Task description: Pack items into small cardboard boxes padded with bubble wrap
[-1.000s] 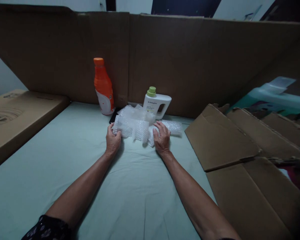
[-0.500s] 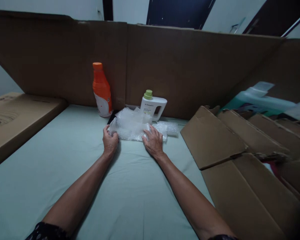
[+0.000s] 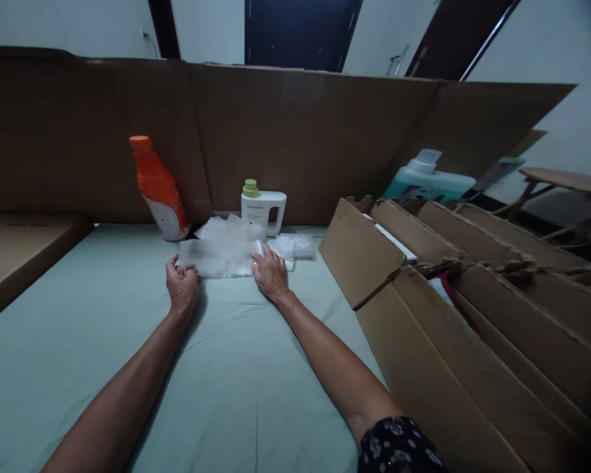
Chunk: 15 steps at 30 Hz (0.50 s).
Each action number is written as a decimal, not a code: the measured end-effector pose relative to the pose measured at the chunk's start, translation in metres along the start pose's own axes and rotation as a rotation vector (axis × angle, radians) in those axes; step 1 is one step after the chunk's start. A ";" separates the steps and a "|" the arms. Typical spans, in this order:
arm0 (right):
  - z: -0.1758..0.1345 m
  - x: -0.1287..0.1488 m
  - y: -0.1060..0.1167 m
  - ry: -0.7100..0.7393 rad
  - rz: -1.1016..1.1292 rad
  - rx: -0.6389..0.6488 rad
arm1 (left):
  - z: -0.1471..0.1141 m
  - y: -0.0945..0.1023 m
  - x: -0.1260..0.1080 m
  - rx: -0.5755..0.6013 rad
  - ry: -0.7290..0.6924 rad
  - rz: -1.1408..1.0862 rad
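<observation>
- Across the far side of my view I have the room: pale walls and a dark door [image 3: 303, 33], with a wooden stool or small table [image 3: 569, 182] off to the right.
- A tall cardboard panel [image 3: 305, 131] runs along the back of the workspace and closes off reach beyond it.
- The surface under me is a pale green cloth [image 3: 236, 368], slightly creased.
- On my right, a divided cardboard box [image 3: 359, 253] crowds the right arm's side. White and red material [image 3: 443, 288] shows in one compartment, something white in another; I can't identify either.
- A flat carton [image 3: 24, 256] lies at my left.
- A teal jug [image 3: 438, 180] rises past the box's far dividers; I can't tell whether it sits inside.
- An orange bottle [image 3: 157, 180] leans in my view, near the panel.
- A smaller white bottle [image 3: 252, 209] with a green cap stands just behind the wrap, partly covered by it.
- The bubble wrap [image 3: 221, 259] lies crumpled in layers on the cloth, between my hands.
- My left hand [image 3: 182, 284] pinches the wrap's left edge, fingers curled.
- My right hand [image 3: 272, 272] rests on its right part, fingers bent; I can't tell whether it grips.
</observation>
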State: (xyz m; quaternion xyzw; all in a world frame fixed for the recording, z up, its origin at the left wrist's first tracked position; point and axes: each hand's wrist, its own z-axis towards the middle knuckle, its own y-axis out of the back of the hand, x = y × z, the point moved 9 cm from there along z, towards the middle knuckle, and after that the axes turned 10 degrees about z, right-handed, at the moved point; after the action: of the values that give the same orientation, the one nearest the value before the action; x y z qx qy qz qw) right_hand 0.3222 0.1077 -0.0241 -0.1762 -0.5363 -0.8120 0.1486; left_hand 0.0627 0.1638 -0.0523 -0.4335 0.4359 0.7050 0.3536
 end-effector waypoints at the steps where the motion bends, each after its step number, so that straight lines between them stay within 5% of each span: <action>1: 0.000 0.000 0.000 -0.002 0.000 0.000 | 0.000 0.003 -0.003 -0.023 0.005 0.023; 6: 0.000 0.002 0.003 -0.008 -0.007 0.001 | -0.023 0.023 -0.054 -0.078 -0.075 0.100; 10: 0.000 0.001 0.003 -0.010 -0.009 0.005 | -0.087 0.030 -0.145 0.242 -0.362 -0.061; 12: 0.000 0.000 0.003 -0.014 -0.005 0.003 | -0.128 0.059 -0.191 0.246 -0.535 -0.206; 15: 0.001 -0.001 0.003 -0.018 0.008 -0.004 | -0.177 0.102 -0.219 0.302 -0.594 -0.331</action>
State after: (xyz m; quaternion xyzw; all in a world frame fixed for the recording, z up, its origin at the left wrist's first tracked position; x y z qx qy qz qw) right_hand 0.3249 0.1073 -0.0218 -0.1860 -0.5354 -0.8107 0.1469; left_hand 0.1087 -0.0638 0.1373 -0.2178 0.3373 0.6611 0.6338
